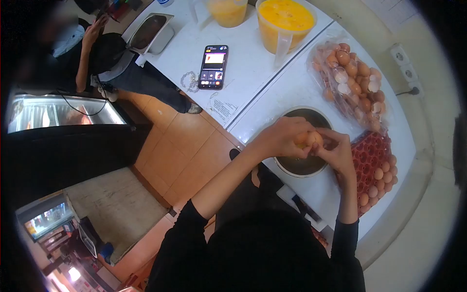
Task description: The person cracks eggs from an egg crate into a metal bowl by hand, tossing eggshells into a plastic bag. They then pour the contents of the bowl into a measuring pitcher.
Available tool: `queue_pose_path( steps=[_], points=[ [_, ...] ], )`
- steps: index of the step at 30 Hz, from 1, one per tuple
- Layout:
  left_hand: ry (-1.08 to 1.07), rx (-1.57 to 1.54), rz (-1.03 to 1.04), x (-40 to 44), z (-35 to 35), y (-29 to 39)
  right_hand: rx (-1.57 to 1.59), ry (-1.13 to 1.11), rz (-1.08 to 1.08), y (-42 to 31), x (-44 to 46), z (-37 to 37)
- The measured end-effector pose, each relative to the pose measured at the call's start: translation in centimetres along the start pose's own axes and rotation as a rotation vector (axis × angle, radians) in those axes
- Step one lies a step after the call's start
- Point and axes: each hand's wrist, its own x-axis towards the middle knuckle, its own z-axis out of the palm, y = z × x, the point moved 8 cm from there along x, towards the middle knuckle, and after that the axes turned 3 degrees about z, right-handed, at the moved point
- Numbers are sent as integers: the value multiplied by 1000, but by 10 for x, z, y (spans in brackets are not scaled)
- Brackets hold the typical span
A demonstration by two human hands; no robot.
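Over a round metal bowl, my left hand and my right hand meet around a brown egg. Its shell looks split, with one part in the fingers of each hand. My fingers are closed on it and partly hide the break. Below, the bowl's inside is dark, and what lies in it is hard to make out. Right of the bowl, close to my right hand, sits a red egg tray with several whole brown eggs along its right side.
A clear plastic bag of eggshells lies beyond the tray. Two jugs stand at the back, one full of yellow beaten egg. A phone, a bracelet and a metal pan rest on the white table. Another person sits at left.
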Motion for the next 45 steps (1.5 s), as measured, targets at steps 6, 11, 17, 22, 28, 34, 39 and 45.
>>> queue_pose_path(
  steps=[6,11,17,22,28,34,39,45],
  points=[
    [-64,13,-15,-3,-5,-8,-279,11,-159,-36,-3,-8],
    [-154,96,45,2,-10,1,-473,5,-303,-75,-18,-2],
    [-186,202,78,13,-22,39,-639,214,-417,-109,-47,-24],
    [-80,181,-97,12,-29,39,-496,212,-415,-91,-54,-26],
    [92,-15,-281,5,-25,26,-153,251,-220,-44,-44,-25],
    [139,-78,-195,19,-14,43,585,107,-67,-21,-29,-2],
    [137,100,-125,31,-6,61,1080,-61,-25,-8,-23,13],
    [62,47,-185,44,0,68,1024,39,-29,-11,-22,4]
  ],
)
